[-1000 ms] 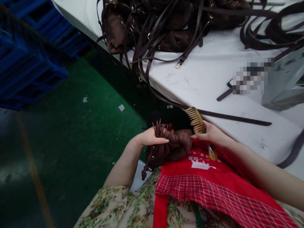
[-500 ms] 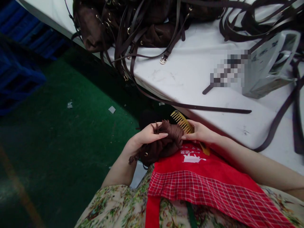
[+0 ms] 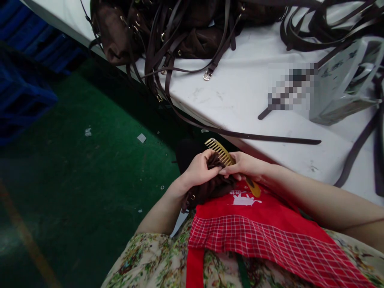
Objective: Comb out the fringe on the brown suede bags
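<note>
Over my lap lies a dark brown bag (image 3: 207, 191) with a small gold ring on it. My left hand (image 3: 201, 170) is closed round a bunch of brown fringe (image 3: 215, 161) at the bag. In my right hand (image 3: 243, 166) is a yellow wide-toothed comb (image 3: 220, 152), its teeth up by the fringe and its handle sticking out below the palm. The fingertips of both hands nearly meet at the fringe, and they hide part of it.
A white-covered table (image 3: 240, 96) runs across in front of me. Brown bags (image 3: 117, 36) with straps and buckles are heaped on it, near coiled straps (image 3: 318, 32) and a grey-white box (image 3: 339, 84). Blue pallets (image 3: 24, 96) stand on the green floor (image 3: 99, 168) at left.
My left hand has moved right and closed further round the fringe, which is now bunched up. The comb and my right hand have shifted left, closer to my left hand.
</note>
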`<state>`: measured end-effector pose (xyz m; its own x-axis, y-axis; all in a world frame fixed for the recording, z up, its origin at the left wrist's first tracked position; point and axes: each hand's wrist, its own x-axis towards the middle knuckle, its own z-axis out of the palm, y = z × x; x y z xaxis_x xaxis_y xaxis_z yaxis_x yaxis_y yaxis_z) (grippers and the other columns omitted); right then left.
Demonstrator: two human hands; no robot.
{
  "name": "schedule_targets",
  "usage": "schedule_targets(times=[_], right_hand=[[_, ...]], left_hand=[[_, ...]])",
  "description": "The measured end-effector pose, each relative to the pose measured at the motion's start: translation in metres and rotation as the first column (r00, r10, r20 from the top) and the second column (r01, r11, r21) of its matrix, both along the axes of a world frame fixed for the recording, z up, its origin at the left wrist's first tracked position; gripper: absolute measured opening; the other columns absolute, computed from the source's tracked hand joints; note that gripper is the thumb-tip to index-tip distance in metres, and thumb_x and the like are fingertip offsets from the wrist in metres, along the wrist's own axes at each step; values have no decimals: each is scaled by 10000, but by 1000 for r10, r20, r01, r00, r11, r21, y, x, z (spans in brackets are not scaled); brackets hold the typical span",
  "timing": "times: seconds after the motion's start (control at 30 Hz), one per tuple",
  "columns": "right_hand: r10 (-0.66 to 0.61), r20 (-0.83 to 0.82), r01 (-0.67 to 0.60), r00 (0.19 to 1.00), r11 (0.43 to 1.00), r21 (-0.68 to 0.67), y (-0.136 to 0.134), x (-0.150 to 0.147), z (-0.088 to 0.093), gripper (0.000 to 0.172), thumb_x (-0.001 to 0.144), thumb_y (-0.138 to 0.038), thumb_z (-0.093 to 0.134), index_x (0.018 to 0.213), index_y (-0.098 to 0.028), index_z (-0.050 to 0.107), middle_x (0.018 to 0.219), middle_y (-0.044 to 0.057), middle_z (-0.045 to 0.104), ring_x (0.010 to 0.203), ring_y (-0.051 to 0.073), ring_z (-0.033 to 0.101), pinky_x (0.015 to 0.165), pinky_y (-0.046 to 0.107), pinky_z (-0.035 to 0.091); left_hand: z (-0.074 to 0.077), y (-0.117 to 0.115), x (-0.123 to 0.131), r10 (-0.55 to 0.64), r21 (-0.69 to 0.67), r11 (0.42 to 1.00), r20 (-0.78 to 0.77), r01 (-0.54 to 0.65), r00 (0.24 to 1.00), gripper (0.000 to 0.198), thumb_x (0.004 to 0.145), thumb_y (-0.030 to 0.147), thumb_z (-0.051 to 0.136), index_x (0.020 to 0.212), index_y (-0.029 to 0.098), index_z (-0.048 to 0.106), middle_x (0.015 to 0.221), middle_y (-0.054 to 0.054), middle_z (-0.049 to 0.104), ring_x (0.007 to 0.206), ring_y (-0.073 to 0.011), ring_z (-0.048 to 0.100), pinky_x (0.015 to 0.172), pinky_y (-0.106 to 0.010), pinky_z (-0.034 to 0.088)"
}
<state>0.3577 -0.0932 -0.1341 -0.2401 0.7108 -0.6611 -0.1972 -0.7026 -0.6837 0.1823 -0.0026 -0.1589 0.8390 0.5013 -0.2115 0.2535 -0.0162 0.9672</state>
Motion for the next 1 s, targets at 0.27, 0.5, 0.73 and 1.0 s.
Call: schedule_targets(times=[0.27, 0.5, 0.73, 1.0], right_hand=[[-174, -125, 179, 977, 983, 33, 15, -4, -10, 222, 578, -219, 775, 555, -123, 577, 434, -37, 560, 300, 27, 396, 265, 117, 266], [-176, -185, 209, 967, 962, 178, 32, -5, -5, 227, 560, -211, 789, 630, -135, 588, 461, -36, 584, 298, 29, 398, 265, 121, 256], [-15, -82, 27, 997, 988, 150, 28, -11, -16, 258, 584, -240, 801, 669, -137, 581, 468, -34, 581, 333, 45, 433, 297, 136, 276], [-318, -72, 310, 945, 945, -104, 25, -17, -52, 318, 557, -244, 813, 620, -153, 515, 433, -81, 464, 360, 17, 348, 336, 131, 264]], left_hand=[[-20, 14, 3, -231, -378, 881, 182, 284, 956, 828, 636, 248, 792, 1357, 199, 389, 1359, -125, 500, 1290, -270, 450, 1086, -403, 355], [9, 45, -23, -492, -550, 729, -6, 408, 871, 464, 719, 390, 748, 1108, 163, 635, 1095, -60, 673, 1054, -232, 604, 948, -352, 456], [-12, -1, -29, -431, -570, 730, 45, 377, 901, 495, 641, 473, 785, 1013, 169, 666, 1063, -40, 679, 1051, -238, 604, 965, -340, 455], [-43, -37, 17, 108, -116, 988, 37, -103, 993, 271, 815, 411, 639, 820, 140, 625, 811, -40, 661, 764, -158, 631, 770, -292, 513]])
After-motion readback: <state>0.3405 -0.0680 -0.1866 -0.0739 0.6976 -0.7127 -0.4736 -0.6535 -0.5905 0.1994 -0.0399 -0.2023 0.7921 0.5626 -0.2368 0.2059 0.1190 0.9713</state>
